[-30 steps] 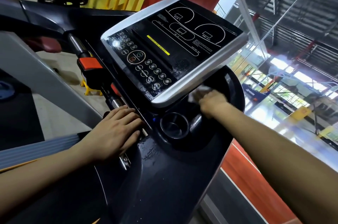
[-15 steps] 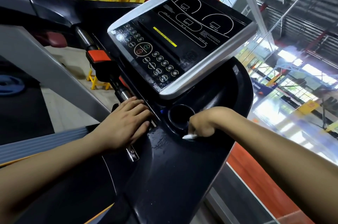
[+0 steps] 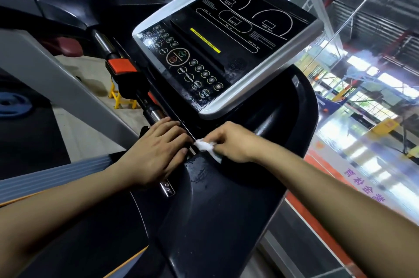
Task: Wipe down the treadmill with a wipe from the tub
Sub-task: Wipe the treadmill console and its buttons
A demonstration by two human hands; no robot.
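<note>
The treadmill's black console housing (image 3: pixel 226 198) fills the middle of the head view, with its silver-edged control panel (image 3: pixel 217 44) tilted above. My right hand (image 3: pixel 233 141) grips a crumpled white wipe (image 3: pixel 205 146) and holds it against the housing just below the panel's lower corner. Wet streaks shine on the black surface right under the wipe. My left hand (image 3: pixel 158 150) rests flat, fingers straight, on the metal handlebar (image 3: pixel 154 114) beside the console. The cup holder is hidden behind my right hand. No tub shows.
An orange-red safety clip (image 3: pixel 121 66) sits on the handlebar further up. A grey upright (image 3: pixel 52 78) of the frame runs down the left. A blue weight plate (image 3: pixel 13 103) and a yellow stand (image 3: pixel 120 96) lie on the floor at left. A bright hall lies beyond glass at right.
My right hand has dragged the wipe from the deep tray under the panel, past the cup holder, to the spot next to my left hand. The left hand stayed on the handlebar.
</note>
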